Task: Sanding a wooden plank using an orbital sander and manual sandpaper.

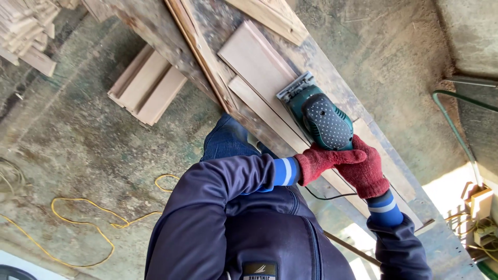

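Observation:
A green electric sander [317,115] with a dotted black grip rests on a pale wooden plank [259,67] laid on a worn workbench [207,26]. My right hand [367,168], in a red knit glove, grips the rear of the sander. My left hand [324,159], also in a red glove, reaches across and closes on the sander's back end, touching the right hand. Both sleeves are dark blue with lighter blue cuffs. A second narrower plank [270,120] lies beside the first. The sander's black cord [327,197] hangs below my hands.
A stack of short boards [147,85] lies on the concrete floor at left. More stacked wood [28,28] sits at the top left. A yellow cable [88,218] snakes over the floor. A green hose [456,129] runs at right, near a power strip [482,228].

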